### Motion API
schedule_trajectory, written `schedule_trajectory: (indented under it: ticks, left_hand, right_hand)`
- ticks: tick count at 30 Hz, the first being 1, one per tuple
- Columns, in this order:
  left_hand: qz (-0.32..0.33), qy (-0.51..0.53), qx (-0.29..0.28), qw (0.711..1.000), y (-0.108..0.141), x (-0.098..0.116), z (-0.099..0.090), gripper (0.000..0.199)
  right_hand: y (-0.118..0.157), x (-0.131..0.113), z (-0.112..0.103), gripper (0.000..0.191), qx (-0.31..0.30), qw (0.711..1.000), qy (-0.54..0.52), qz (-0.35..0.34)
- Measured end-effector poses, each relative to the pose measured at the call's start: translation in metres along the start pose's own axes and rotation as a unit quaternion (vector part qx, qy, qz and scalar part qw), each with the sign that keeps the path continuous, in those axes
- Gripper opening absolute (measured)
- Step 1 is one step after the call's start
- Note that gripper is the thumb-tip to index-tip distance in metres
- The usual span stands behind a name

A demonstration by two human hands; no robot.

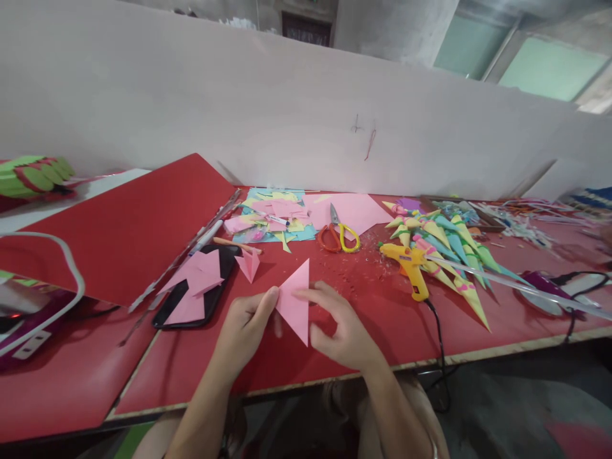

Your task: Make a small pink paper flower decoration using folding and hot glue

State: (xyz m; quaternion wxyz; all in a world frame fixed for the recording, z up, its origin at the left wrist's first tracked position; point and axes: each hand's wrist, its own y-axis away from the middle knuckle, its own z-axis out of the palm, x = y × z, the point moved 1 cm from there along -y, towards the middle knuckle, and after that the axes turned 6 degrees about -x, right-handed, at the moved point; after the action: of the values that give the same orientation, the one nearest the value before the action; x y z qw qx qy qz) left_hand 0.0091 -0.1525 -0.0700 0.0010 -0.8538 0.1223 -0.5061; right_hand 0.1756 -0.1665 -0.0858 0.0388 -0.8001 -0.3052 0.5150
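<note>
A pink paper triangle [297, 302] is held above the red table, one long straight edge facing right. My left hand [248, 325] pinches its left corner between thumb and fingers. At the right edge my right hand [340, 326] touches the sheet with its index finger, thumb held apart below and the other fingers curled. Beyond my left hand lies a small folded pink paper piece [248, 264]. Several pink paper pieces [197, 287] rest on a black tray [165, 313] to the left.
Scissors [338, 233] with red and yellow handles lie ahead, near a heap of paper scraps [272, 213]. A yellow glue gun [410, 268] and several coloured paper cones [449, 239] are at right. A red board [129, 236] lies left. The table's front edge [268, 390] is close.
</note>
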Motion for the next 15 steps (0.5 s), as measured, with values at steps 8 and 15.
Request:
schedule_trajectory:
  ticks: [8, 15]
  left_hand:
    - [-0.015, 0.057, -0.004, 0.998, 0.0000, 0.0005, 0.0026, 0.052]
    - [-0.015, 0.059, -0.011, 0.998, -0.0004, 0.0000, 0.0037, 0.050]
  right_hand:
    - [-0.0007, 0.0003, 0.0002, 0.062, -0.043, 0.999, 0.002, 0.025]
    - [-0.0049, 0.0027, 0.0033, 0.036, 0.022, 1.000, 0.001, 0.007]
